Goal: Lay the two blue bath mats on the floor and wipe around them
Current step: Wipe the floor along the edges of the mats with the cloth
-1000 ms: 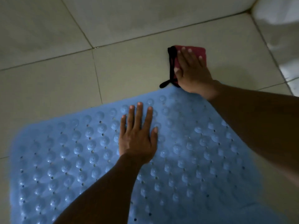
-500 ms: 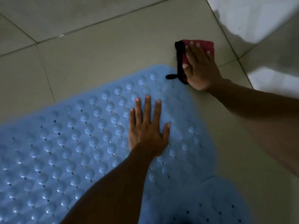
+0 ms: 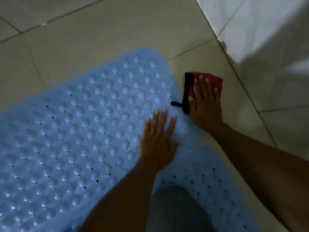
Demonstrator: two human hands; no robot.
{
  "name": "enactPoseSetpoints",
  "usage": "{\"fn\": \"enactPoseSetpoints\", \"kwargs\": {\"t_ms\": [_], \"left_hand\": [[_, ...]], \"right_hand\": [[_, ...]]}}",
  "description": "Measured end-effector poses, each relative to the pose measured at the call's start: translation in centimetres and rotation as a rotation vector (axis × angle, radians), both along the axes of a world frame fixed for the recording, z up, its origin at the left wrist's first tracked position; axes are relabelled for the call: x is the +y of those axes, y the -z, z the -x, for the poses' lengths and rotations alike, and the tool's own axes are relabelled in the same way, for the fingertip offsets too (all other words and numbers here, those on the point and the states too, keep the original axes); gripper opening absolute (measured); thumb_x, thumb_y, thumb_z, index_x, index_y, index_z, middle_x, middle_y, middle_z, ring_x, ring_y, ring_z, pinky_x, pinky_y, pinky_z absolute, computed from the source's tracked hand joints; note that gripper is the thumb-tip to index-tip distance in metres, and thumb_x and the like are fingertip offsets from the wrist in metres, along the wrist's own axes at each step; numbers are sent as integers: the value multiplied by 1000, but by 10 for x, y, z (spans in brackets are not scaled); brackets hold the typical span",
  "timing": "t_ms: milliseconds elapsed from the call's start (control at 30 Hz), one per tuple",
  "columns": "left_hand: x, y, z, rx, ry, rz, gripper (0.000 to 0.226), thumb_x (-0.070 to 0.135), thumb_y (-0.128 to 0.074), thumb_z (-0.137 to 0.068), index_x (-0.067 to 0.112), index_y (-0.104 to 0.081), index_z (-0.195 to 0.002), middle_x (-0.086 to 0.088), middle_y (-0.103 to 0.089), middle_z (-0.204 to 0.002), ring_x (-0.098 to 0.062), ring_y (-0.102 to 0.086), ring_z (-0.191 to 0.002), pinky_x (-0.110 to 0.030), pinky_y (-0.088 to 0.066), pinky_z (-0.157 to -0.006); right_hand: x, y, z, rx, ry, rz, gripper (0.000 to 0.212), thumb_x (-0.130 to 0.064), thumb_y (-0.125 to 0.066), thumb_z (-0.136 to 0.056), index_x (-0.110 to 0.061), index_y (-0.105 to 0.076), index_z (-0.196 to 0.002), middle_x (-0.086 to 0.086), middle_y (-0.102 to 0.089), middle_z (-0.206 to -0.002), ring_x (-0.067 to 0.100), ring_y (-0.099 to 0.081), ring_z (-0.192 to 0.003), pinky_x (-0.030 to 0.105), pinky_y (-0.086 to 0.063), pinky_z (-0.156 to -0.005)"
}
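left hand flat on blue bath mat, right hand pressing red cloth on tiled floor

Pale blue on the big mat, rows of round bumps with tiny dark holes between. Same blue on the second mat, dotted dark holes. Dark red cloth, black trim and loop. Beige floor tiles, dark grout lines. White wall tiles.
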State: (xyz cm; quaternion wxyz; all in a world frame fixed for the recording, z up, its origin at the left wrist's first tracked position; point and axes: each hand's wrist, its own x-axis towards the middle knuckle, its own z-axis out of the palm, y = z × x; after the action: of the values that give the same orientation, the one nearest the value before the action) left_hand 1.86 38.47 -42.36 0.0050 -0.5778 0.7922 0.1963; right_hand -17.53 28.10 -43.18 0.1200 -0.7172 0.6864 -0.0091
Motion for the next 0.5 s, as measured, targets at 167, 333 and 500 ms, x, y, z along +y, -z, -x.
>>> {"fn": "enactPoseSetpoints", "kwargs": {"t_ms": [167, 333, 500], "left_hand": [[29, 10, 12, -50, -50, 49, 81, 63, -36, -98, 19, -14, -163, -12, -1, -170, -34, 6, -157, -54, -3, -126], [26, 10, 13, -41, -50, 71, 85, 63, -39, -95, 18, -14, -163, -12, -1, -170, -34, 5, -157, -55, -5, -125], [28, 13, 14, -70, -53, 88, 84, 64, -37, -96, 19, -13, -163, -11, 0, -171, -33, 5, -157, -56, -6, -124]], "right_hand": [[47, 10, 11, 61, 68, 11, 63, -38, -21, -104, -12, -17, -160, 8, -14, -168, 24, -9, -156, 50, -7, -125], [44, 11, 7, 89, 66, 35, 65, -40, -23, -103, -11, -16, -160, 9, -14, -168, 26, -9, -156, 51, -8, -125], [45, 13, 7, 86, 79, 53, 66, -41, -23, -101, -13, -15, -161, 8, -14, -169, 25, -9, -156, 52, -9, -125]]}}
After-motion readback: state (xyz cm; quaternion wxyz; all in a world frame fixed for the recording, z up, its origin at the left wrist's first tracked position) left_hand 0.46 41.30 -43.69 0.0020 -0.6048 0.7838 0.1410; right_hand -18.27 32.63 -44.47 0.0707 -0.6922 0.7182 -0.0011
